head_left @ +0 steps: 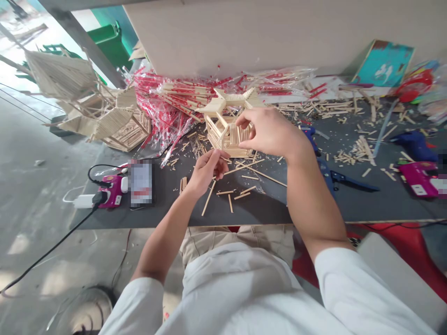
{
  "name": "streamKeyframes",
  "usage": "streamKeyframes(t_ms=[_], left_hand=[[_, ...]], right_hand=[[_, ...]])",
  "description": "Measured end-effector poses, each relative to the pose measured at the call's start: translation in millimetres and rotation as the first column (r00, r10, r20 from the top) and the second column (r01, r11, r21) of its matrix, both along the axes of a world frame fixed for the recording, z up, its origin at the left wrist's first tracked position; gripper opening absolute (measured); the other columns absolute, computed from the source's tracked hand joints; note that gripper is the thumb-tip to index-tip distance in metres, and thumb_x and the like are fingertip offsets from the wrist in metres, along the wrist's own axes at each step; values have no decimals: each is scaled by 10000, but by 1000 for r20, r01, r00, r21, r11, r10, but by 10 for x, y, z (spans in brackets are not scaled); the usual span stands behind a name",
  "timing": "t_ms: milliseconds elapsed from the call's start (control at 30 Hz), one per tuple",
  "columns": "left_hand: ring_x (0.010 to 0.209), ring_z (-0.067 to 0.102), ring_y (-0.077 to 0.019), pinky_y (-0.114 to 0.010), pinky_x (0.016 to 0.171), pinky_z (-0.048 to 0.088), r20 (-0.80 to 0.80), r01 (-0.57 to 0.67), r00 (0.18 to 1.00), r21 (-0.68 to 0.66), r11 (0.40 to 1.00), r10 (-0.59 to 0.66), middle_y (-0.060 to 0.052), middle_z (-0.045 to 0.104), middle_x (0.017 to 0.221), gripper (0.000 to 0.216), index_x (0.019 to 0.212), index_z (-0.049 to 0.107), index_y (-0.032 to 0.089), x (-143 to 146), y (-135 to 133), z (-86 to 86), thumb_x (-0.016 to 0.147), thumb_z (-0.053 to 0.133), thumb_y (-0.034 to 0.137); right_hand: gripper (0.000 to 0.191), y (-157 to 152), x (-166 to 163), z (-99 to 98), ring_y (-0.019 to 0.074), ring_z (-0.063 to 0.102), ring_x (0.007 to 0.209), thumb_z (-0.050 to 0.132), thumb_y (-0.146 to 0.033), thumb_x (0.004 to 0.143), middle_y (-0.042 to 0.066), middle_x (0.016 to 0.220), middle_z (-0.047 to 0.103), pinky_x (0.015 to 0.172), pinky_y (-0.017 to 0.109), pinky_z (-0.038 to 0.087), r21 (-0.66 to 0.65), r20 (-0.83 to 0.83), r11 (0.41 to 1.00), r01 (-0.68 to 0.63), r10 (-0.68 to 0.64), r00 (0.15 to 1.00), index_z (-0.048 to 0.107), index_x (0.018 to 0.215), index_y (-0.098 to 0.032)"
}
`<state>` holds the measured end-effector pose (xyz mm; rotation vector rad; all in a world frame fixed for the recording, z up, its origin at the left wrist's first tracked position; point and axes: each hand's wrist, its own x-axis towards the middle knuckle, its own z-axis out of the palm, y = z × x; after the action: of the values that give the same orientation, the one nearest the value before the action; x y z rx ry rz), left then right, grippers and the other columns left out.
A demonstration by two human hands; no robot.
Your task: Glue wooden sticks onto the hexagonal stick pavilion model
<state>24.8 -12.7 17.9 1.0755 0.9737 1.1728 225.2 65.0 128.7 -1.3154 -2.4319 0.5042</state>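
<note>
A small pavilion-like model of thin wooden sticks stands on the dark table, with a flared upper frame and a railed base. My right hand is at its front right side. Thumb and forefinger curve around the two ends of a short, upright wooden stick; whether it is joined to the model is unclear. In front of the base, my left hand has its fingertips pinched together on a small wooden stick, mostly hidden by the fingers. Loose sticks lie on the table nearby.
A larger stick model stands at the left. Red-tipped sticks in plastic line the back. Blue pliers with dark handles, a blue glue gun, and a purple power strip beside a phone occupy the table.
</note>
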Motion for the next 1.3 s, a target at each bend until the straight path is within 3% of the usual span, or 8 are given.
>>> streamKeyframes(t_ms=[267, 433, 600, 700, 867, 1067, 1300], left_hand=[[499, 534, -62, -179, 472, 413, -70, 17, 997, 37, 999, -15, 5, 645, 663, 469, 917, 693, 161, 45, -16, 24, 944, 689, 629], [503, 556, -71, -191, 469, 426, -56, 6, 998, 46, 999, -3, -9, 681, 709, 480, 936, 691, 169, 51, -11, 14, 924, 702, 649], [488, 518, -64, -186, 470, 411, -99, -9, 995, 81, 997, 17, 29, 576, 607, 474, 923, 715, 165, 33, -4, -8, 950, 677, 637], [487, 514, -61, -183, 470, 409, -132, 35, 991, 63, 997, -26, 31, 569, 609, 476, 936, 714, 162, 39, -5, -8, 959, 665, 635], [515, 555, -81, -193, 483, 443, -117, 136, 984, 28, 990, -132, 25, 616, 664, 519, 1120, 677, 171, 53, -29, 14, 965, 635, 664], [517, 555, -74, -184, 488, 432, -132, 101, 987, 40, 994, -95, 27, 612, 662, 499, 1094, 668, 164, 32, -29, 31, 975, 632, 648], [514, 554, -67, -181, 494, 449, -130, 188, 974, 11, 982, -185, 34, 622, 673, 521, 1119, 633, 165, 39, -6, -50, 948, 668, 656]], right_hand=[[419, -8, -84, 21, 278, 703, 1027, 814, -226, 761, 109, 1192, 745, 940, 419, 529, 36, 0, 999, 38, -38, 999, 740, 1172, -193], [379, -130, -150, 50, 270, 685, 1018, 777, -222, 792, 86, 1127, 749, 909, 394, 521, -35, 37, 999, -39, 40, 998, 734, 1168, -196], [402, -174, -197, 58, 293, 677, 1046, 756, -206, 801, 107, 1134, 732, 931, 428, 527, 26, 73, 999, 36, -38, 997, 724, 1201, -191], [404, -130, -212, 34, 297, 677, 1036, 746, -199, 805, 113, 1127, 723, 927, 438, 527, 40, 54, 996, 77, -79, 995, 720, 1207, -189], [403, -94, -218, 0, 290, 682, 1036, 728, -147, 787, 105, 1121, 730, 928, 428, 526, 38, 34, 997, 61, -62, 998, 731, 1188, -181], [439, -104, -235, 4, 280, 705, 995, 716, -98, 771, 93, 1068, 755, 918, 432, 538, 12, 42, 992, 123, -123, 991, 746, 1200, -191], [390, -84, -244, -32, 292, 719, 981, 755, -185, 800, 96, 1010, 763, 909, 452, 571, 20, 20, 992, 122, -122, 992, 764, 1190, -196]])
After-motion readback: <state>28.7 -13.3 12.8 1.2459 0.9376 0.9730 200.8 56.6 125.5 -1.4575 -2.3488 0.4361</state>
